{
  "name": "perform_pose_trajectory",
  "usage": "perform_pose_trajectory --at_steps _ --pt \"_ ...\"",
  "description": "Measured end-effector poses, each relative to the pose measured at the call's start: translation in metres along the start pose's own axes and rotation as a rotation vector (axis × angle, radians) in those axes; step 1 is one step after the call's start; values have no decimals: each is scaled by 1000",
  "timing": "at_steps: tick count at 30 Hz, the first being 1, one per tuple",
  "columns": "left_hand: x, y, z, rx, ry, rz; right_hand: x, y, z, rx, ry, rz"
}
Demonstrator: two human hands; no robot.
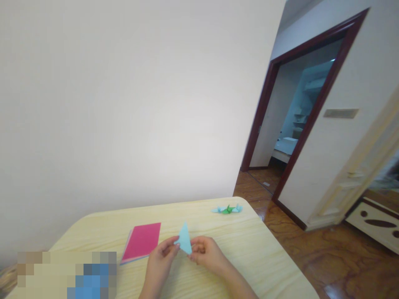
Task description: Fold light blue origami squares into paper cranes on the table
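Observation:
A light blue folded piece of paper (185, 238) is held up above the table between both hands. My left hand (162, 255) pinches its left edge between thumb and fingers. On the other side, my right hand (207, 254) has its fingers curled and grips the lower right edge of the same paper. To the left of my left hand lies a stack of coloured paper sheets (141, 241), bright pink on top. Small folded paper figures (229, 209), one green among light blue ones, rest near the table's far right corner.
The pale wood-grain table (249, 249) has rounded corners and stands near a white wall (140, 104). A blurred-out patch (67, 274) covers the lower left. On the right are a dark red door frame (311, 141) and a brown floor (343, 257).

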State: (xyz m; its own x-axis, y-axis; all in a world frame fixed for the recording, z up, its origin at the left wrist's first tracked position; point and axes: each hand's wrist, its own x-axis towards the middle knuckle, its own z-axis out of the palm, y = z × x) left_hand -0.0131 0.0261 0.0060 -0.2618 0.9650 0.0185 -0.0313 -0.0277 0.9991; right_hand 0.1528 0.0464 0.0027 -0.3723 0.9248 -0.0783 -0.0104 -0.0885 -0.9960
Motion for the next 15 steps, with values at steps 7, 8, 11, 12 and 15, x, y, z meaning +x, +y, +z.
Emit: perform_pose_trajectory --at_steps 7,8,11,12,15 --pt "2 4 -4 -19 -38 -49 2 -1 -6 -41 54 -54" --pt "2 4 -4 -22 -48 -59 2 -1 -7 -48 80 -84" --pt "1 5 -3 -29 -89 -90 3 -2 -12 -112 170 -202" --pt "0 6 -2 -30 -105 -99 3 -2 -12 -141 195 -238" --pt "-2 7 1 -33 -150 -115 2 -3 -13 -220 232 -311"
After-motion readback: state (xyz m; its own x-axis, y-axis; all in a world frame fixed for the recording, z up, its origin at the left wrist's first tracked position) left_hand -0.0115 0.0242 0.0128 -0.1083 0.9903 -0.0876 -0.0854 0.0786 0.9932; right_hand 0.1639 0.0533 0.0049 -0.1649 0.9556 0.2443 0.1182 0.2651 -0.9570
